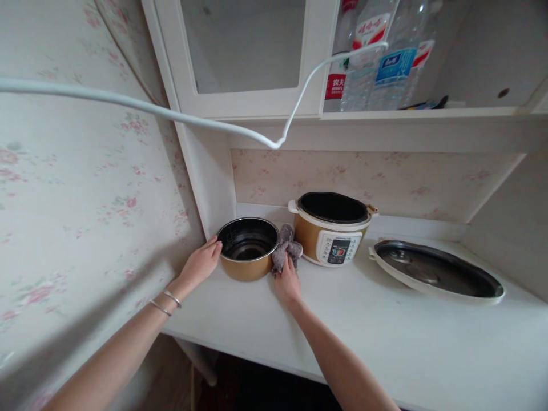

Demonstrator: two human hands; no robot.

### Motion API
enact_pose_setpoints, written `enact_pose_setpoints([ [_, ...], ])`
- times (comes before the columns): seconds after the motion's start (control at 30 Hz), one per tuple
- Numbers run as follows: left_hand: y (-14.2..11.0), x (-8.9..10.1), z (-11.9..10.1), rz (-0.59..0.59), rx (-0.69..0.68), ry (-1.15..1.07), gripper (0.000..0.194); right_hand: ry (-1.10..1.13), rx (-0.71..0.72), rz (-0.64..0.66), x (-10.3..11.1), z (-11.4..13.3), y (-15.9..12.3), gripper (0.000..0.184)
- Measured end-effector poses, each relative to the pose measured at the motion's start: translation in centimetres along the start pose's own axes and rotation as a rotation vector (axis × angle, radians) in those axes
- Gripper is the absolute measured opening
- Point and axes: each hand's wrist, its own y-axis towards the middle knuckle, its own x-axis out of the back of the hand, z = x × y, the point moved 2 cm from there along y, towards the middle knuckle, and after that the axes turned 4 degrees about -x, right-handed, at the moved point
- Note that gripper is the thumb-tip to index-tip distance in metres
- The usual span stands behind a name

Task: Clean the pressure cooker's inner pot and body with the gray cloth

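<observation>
A gold inner pot (245, 270) with a dark inside stands upright on the white counter. At its left rim, my left hand (202, 260) rests with the fingers closed on the edge. My right hand (287, 282) is wrapped around a crumpled grey-purple cloth (293, 250), which lies against the pot's right outer wall. Just behind and to the right of the cloth is a gold and white electric pressure cooker (309, 233), its top uncovered. The cooker's lid (432, 274) lies upside down farther right, dark inner side up.
A floral-papered wall (85, 188) stands close on the left. Overhead, a white cupboard (252, 105) holds several plastic bottles (396, 65) on its open shelf. A white cable (214, 123) hangs across the view. The white counter's (377, 342) front edge is near my forearms.
</observation>
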Motion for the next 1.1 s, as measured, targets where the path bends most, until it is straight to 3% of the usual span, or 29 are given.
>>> enact_pose_setpoints([
  [0.13, -3.1, 0.4, -4.3, -0.12, 0.009, 0.102, 0.049, 0.069, -0.018, -0.053, -0.1, -0.3, 0.2, 0.079],
  [0.23, -5.5, 0.9, -7.0, -0.184, -0.099, 0.097, 0.046, 0.128, -0.02, -0.115, 0.2, -0.3, 0.2, 0.075],
  [0.4, -7.4, 1.2, -7.9, -0.176, -0.226, 0.106, 0.039, 0.14, -0.008, -0.119, 0.6, 0.0, -0.1, 0.073],
  [0.6, -7.1, 0.3, -9.2, -0.188, -0.232, 0.127, 0.038, 0.094, 0.001, -0.12, 0.4, -0.1, -0.5, 0.072],
  [0.9, -6.0, -2.1, -14.1, -0.1, -0.335, -0.031, 0.053, 0.052, 0.012, -0.089, 0.6, 0.3, -1.2, 0.068],
  [1.0, -4.6, -1.7, -15.5, -0.055, -0.38, -0.163, 0.049, 0.052, 0.013, -0.072, 0.7, 0.2, -1.1, 0.065],
  [1.1, -3.0, 0.0, -15.2, -0.079, -0.372, -0.252, 0.041, 0.039, 0.041, -0.068, 0.6, 0.1, -0.9, 0.067],
])
